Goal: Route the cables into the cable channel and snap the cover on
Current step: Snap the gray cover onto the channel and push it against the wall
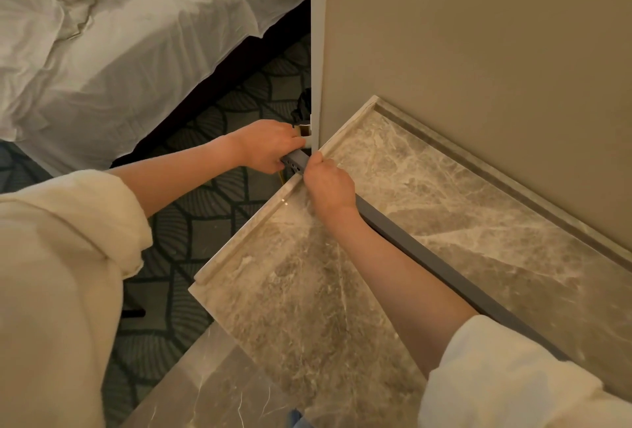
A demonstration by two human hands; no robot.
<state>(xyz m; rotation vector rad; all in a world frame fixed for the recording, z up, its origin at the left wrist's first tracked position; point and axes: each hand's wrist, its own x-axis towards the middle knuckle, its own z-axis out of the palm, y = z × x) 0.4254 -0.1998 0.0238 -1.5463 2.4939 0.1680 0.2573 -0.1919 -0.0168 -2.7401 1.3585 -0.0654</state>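
A long grey cable channel [441,267] lies diagonally across the marble counter [444,171], its far end with small holes sticking past the counter's left edge. My right hand [330,184] grips the channel near that end, fingers curled over its top. My left hand [270,145] holds the very tip of the channel from the left, beside a pale wall corner trim [318,51]. A small white and gold piece [304,130] shows at my left fingertips; I cannot tell what it is. No cable is clearly visible.
A beige wall [478,51] rises behind the counter. A bed with white sheets [136,34] stands at upper left over a dark patterned carpet [212,222]. A lower marble surface [212,386] sits near the bottom. Cream sleeves cover both forearms.
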